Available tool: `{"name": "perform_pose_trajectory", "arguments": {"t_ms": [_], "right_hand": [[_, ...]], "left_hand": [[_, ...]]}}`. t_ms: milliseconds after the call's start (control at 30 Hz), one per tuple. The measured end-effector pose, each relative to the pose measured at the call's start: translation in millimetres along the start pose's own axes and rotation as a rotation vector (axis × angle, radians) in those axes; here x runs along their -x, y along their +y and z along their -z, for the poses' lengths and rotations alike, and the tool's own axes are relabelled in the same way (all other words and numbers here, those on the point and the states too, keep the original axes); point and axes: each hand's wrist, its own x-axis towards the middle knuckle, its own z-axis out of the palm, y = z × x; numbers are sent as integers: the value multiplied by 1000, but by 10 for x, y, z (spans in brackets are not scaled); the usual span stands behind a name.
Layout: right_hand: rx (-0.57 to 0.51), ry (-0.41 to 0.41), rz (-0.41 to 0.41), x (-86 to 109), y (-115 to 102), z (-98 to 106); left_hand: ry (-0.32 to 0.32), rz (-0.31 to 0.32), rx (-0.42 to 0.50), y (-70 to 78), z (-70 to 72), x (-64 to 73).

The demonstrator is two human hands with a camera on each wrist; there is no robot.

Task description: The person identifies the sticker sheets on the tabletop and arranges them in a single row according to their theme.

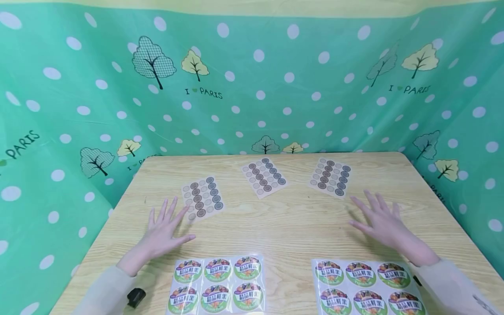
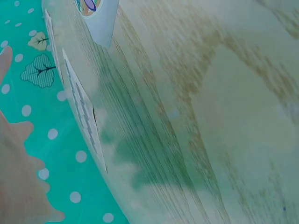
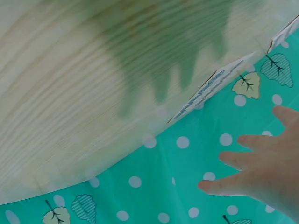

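The left hand [image 1: 163, 234] and right hand [image 1: 383, 223] are up over the table [image 1: 275, 232], apart, fingers spread wide. The left dotted sheet [image 1: 203, 199] is by the left hand, the right dotted sheet [image 1: 330, 178] just past the right. Fruit sticker sheets [image 1: 216, 284] (bright ones) lie in front.

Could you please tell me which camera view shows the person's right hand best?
The head view shows the right hand best, since the whole spread hand is in frame. The right wrist view shows only part of it, cut off by the right edge; the left wrist view does not show it.
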Motion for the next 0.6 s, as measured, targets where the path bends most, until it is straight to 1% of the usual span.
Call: {"name": "perform_pose_trajectory", "arguments": {"t_ms": [300, 467, 600], "right_hand": [[-48, 0, 43, -122, -149, -23], [-76, 1, 77, -196, -263, -25], [-104, 9, 116, -270, -385, -30]], "left_hand": [[13, 14, 25, -12, 18, 15], [47, 11, 50, -25, 24, 12], [80, -6, 85, -41, 27, 6]]}}
